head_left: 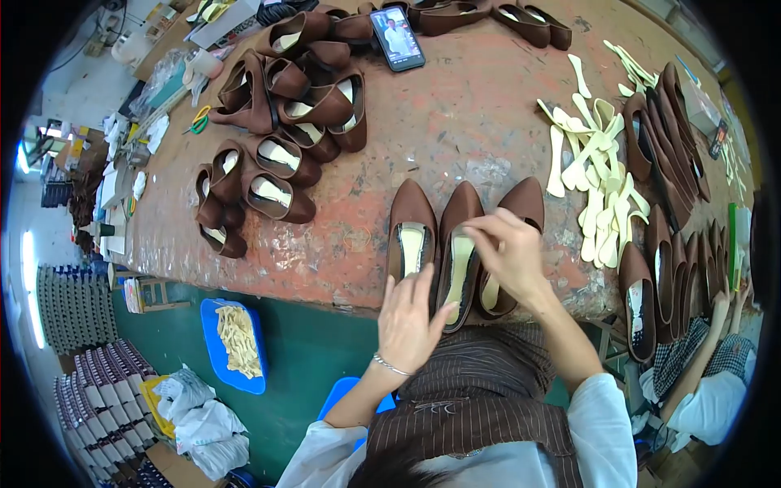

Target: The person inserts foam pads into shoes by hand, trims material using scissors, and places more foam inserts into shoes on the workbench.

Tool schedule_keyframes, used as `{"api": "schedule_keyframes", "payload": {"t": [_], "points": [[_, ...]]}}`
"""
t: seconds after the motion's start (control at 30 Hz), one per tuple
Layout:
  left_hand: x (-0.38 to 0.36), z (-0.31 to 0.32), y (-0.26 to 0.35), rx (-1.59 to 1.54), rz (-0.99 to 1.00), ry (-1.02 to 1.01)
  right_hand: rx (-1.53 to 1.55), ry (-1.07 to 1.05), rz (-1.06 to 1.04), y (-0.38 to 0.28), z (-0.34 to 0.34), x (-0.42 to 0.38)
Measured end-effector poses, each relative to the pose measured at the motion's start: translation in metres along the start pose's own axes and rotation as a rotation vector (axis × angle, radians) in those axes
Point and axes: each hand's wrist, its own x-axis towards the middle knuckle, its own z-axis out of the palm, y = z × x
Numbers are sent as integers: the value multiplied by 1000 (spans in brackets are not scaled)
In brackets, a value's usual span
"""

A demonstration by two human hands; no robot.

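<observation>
Three brown pointed flat shoes stand side by side at the table's front edge. My left hand point(407, 321) is over the heel of the left shoe point(409, 203), fingers spread, thumb reaching toward the middle shoe point(461, 202). A pale insole point(460, 272) lies lengthwise inside that middle shoe. My right hand point(512, 252) is bent over its opening, thumb and fingertips closed at the insole's front end. Behind this hand is the right shoe point(525, 199), partly hidden.
Loose pale insoles point(602, 163) are heaped to the right. Brown shoes point(277, 195) cluster at left, and more shoes point(663, 268) line the right edge. A phone point(397, 39) stands at the back. Scissors point(198, 120) lie far left. A co-worker's arm point(700, 358) is at right.
</observation>
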Motion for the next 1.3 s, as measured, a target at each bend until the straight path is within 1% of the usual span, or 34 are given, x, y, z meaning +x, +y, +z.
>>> {"api": "schedule_keyframes", "payload": {"t": [0.07,0.13,0.2,0.27,0.33,0.4,0.47,0.5,0.53,0.6,0.7,0.8,0.83,0.93,0.97,1.0,1.07,1.13,1.2,1.27,1.3], "points": [[3,15,18,-34,-16,43,6,105,141,8,-28,-14],[8,33,28,30,-21,47,-72,190,278,22,-54,-35],[19,45,36,71,-44,73,-129,350,296,37,-76,-57],[31,50,40,105,-95,56,-305,494,261,59,-108,-84],[40,56,38,105,-108,97,-735,541,220,77,-150,-109],[47,61,32,106,-117,101,-1040,575,315,85,-192,-129],[51,68,31,95,-151,103,-1341,515,375,110,-236,-157],[54,69,34,106,-168,97,-1376,486,463,123,-252,-172],[58,70,36,117,-188,91,-1385,472,471,130,-261,-183],[65,71,33,85,-188,95,-1364,379,668,139,-274,-197],[64,67,29,32,-165,132,-1045,278,728,139,-289,-206],[58,57,21,-26,-152,159,-978,184,660,118,-286,-209],[56,51,17,-42,-145,176,-914,174,663,115,-286,-213],[50,25,2,-149,-127,214,-972,19,637,97,-286,-216],[50,14,-8,-267,-138,163,-917,5,716,90,-285,-212],[48,5,-17,-359,-118,184,-915,34,703,95,-287,-218],[46,-22,-36,-492,-151,204,-915,93,675,109,-294,-232],[49,-62,-56,-534,-138,252,-941,118,703,98,-288,-225],[56,-113,-72,-493,-119,324,-972,120,739,90,-286,-216],[72,-164,-76,-561,-217,369,-1008,97,784,84,-284,-210],[84,-185,-98,-498,-220,399,-1014,90,800,84,-284,-209]]}}
